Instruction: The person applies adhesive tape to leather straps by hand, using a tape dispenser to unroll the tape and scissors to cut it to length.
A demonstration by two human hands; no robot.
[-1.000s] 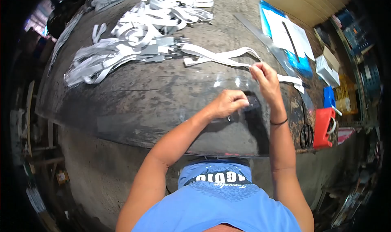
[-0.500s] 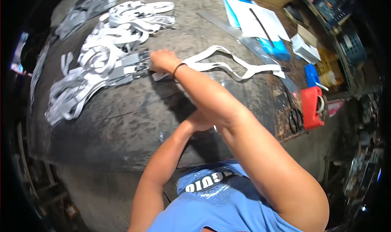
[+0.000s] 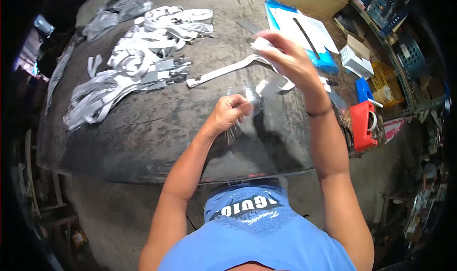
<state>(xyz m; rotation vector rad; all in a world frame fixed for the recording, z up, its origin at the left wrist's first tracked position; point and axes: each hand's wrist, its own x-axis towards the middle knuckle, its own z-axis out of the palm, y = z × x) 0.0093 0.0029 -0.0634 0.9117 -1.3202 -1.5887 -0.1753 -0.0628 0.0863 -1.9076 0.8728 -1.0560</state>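
Observation:
My left hand (image 3: 230, 113) is closed over the near middle of the table, pinching a crumpled piece of clear plastic (image 3: 254, 101), which looks like a bag. My right hand (image 3: 293, 59) is raised over the table, blurred by motion, its fingers closed on a white strap (image 3: 261, 43). Below that hand, a long white strap (image 3: 223, 72) lies on the table, partly hidden by the hand. Left of both hands is a heap of white straps (image 3: 135, 57), some with grey parts and dark clips at their ends.
Clear plastic bags (image 3: 102, 24) lie at the far left. On the right are papers on blue packaging (image 3: 304, 30), a small white box (image 3: 356, 59), a red tape dispenser (image 3: 362, 127) and partly hidden black scissors (image 3: 349, 137). Shelving (image 3: 404, 52) stands beyond the right table edge.
My right hand has left the strap heap, moving right and up. My left hand has come out from under the right forearm, holding clear plastic. The loose strap's shape has shifted.

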